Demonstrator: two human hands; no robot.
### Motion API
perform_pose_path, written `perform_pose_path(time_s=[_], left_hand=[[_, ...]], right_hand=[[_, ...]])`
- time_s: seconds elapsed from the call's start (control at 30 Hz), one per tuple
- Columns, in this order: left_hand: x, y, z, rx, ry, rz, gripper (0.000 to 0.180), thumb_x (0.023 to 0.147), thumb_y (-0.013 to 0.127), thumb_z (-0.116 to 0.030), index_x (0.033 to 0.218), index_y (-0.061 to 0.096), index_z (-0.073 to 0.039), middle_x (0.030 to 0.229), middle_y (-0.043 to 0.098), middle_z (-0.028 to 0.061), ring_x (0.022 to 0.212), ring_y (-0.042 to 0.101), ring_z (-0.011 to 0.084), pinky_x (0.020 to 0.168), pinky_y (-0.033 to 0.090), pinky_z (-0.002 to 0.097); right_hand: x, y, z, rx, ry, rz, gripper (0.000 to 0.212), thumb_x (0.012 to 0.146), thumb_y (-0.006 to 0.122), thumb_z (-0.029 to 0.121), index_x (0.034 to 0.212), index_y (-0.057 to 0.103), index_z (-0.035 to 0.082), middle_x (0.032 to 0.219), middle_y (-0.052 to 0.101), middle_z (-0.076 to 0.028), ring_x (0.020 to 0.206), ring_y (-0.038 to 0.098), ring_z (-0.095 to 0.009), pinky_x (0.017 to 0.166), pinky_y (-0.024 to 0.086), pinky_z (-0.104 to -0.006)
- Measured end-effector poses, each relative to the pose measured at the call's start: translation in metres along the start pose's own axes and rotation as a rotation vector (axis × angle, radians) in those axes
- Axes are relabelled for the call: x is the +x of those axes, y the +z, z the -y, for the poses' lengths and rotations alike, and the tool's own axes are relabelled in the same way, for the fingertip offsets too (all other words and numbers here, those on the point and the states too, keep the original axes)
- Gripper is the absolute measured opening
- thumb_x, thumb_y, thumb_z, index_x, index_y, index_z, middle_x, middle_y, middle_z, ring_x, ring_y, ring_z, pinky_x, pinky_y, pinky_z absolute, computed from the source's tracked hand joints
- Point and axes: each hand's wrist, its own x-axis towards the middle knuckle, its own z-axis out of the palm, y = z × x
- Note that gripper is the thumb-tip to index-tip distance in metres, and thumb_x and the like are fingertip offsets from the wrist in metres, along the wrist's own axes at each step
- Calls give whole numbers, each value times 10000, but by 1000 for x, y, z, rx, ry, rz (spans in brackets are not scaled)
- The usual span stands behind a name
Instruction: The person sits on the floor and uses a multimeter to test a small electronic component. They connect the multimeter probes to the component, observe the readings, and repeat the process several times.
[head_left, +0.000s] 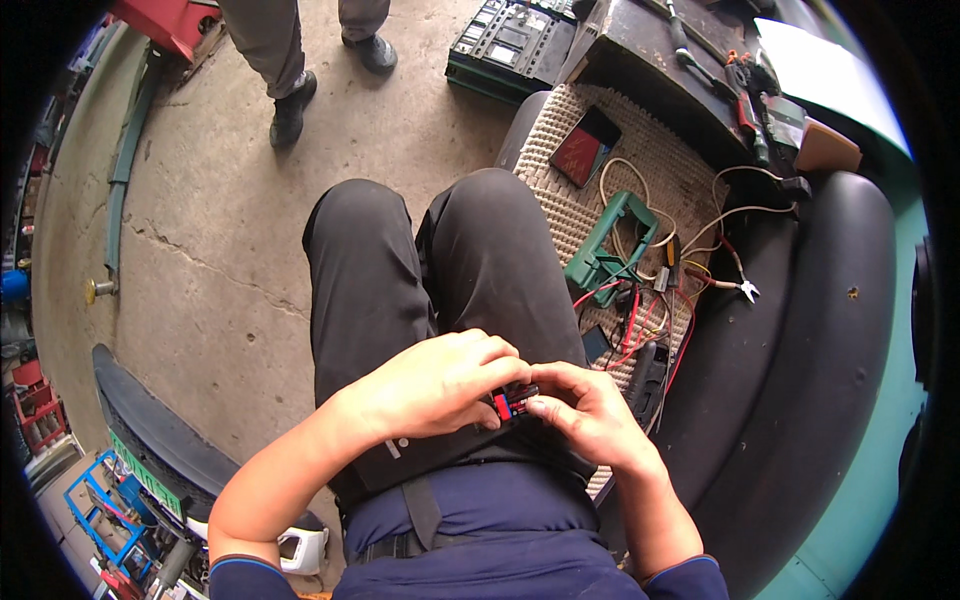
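Both hands, left hand (435, 385) and right hand (590, 415), pinch a small red-and-black connector (513, 400) over the lap (fingertips clamped for control); green tester (610, 245) and cutters (735, 285) lie far right.

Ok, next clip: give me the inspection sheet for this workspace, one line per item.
Surface: woven seat mat beside the seated person, on a dark seat; the lap serves as work area.
Job's things: small red and black part pinched between both hands over the lap.
Clutter: green clamp meter, dark phone-like slab, side cutters, tools on a dark board.
Grippers: left hand and right hand both closed on the part.
Cables: red wires and a pale cord tangled on the mat.
Surroundings: cracked concrete floor, another person's legs, green crate.
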Motion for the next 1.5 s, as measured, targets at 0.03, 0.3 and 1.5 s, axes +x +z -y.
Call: perform_pose_path(time_s=[0.03, 0.3, 1.5], left_hand=[[1, 0, 2, -51, -12, 27, 647, 807, 951, -171, 1383, 668, -93, 1282, 715, 113, 1177, 693, 355, 1010, 586, 466], [-1, 1, 7, -80, -28, -114, 444, 870, 927, -171, 1222, 681, -58, 1259, 711, 120, 1160, 704, 345, 982, 592, 456], [-23, 49, 10, 2, -99, -392, 165, 960, 780, -137, 1104, 772, -58, 1227, 703, 169, 1215, 656, 401, 1097, 544, 490]], right_hand=[[0, 0, -1, 63, 64, 5, 346, 1059, 770, 60, 1391, 721, -23, 1061, 822, -105, 1013, 772, -134, 935, 625, -341], [-19, 8, -1, -211, -139, -181, 326, 939, 899, 47, 1221, 749, -14, 1039, 781, -103, 876, 773, -163, 762, 630, -333], [-24, 53, -3, -497, -498, -451, 255, 1020, 807, 230, 1184, 744, 45, 1084, 717, -206, 994, 720, -432, 858, 590, -514]])
